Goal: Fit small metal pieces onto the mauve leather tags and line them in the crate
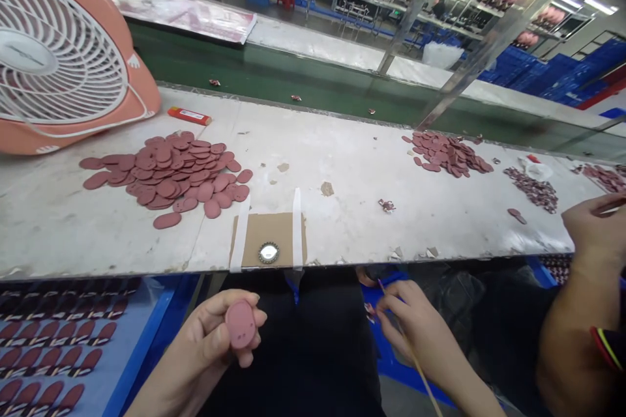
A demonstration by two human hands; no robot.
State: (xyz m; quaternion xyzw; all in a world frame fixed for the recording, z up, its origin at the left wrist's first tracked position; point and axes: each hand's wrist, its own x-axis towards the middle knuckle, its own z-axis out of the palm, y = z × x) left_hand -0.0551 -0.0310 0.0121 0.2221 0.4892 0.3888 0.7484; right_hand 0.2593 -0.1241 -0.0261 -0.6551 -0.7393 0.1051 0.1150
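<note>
My left hand (215,332) is closed on a flat oval maroon piece (240,324) with a few small dark holes, held up in front of the table edge. My right hand (415,319) grips a thin tan stick (424,381), whose pinkish tip pokes out past the fingers. By those fingertips is a small maroon-and-white scrap (370,311); whether they touch it I cannot tell. Ahead of my left hand, a round metal cap-like disc (268,252) sits on a cardboard square (253,229) taped to the table.
A heap of maroon ovals (171,172) lies left on the white table (313,150), near an orange fan (63,52) and a red-orange box cutter (190,116). At right are another heap (447,153) and a co-worker's hand (596,228). A blue tray (132,352) holds rows of pieces lower left.
</note>
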